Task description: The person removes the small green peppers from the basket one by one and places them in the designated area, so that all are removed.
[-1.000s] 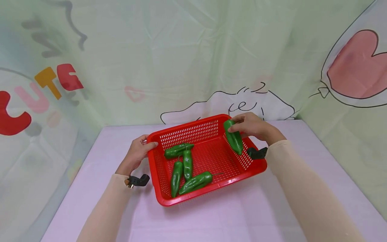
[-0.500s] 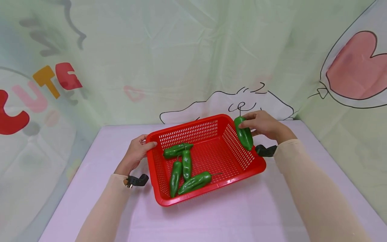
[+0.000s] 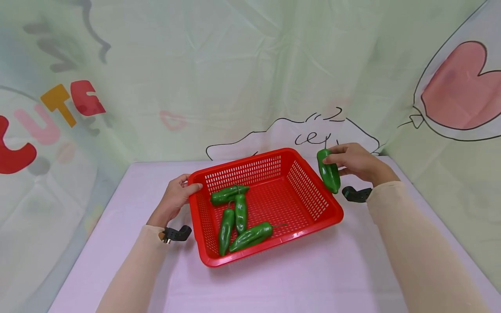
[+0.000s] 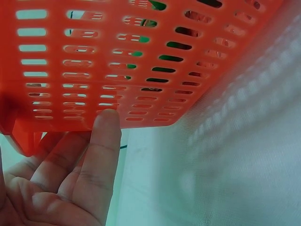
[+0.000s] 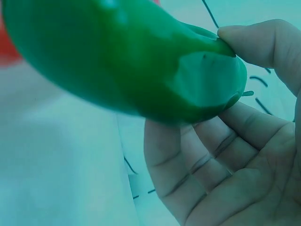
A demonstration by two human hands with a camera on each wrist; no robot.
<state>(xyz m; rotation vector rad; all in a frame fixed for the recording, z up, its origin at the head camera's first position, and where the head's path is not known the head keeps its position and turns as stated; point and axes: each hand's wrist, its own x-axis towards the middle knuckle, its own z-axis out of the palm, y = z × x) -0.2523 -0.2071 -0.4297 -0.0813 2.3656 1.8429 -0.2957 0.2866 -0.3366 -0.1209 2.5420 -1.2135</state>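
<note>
My right hand (image 3: 354,161) pinches a shiny green pepper (image 3: 328,171) between thumb and fingers, just past the right rim of a red plastic basket (image 3: 270,153). Its thin stem points up. Close up in the right wrist view, the pepper (image 5: 141,61) stretches away from the thumb and fingers. My left hand (image 3: 175,199) grips the basket's left rim, thumb over the top. From below in the left wrist view, fingers (image 4: 104,155) touch the slotted basket wall (image 4: 155,101). Several other green peppers lie inside the basket, mostly at its left, one of them (image 3: 252,237) along the front wall.
The basket stands at an angle on a table with a pale lilac cover (image 3: 274,287). Behind it hangs a pale green printed curtain (image 3: 235,87). A small black wrist camera (image 3: 357,194) sits near the right sleeve, another (image 3: 178,233) near the left.
My right hand has carried the green pepper from inside the basket's right end, over the rim, to the right and outside it. The left hand and the basket stay nearly still.
</note>
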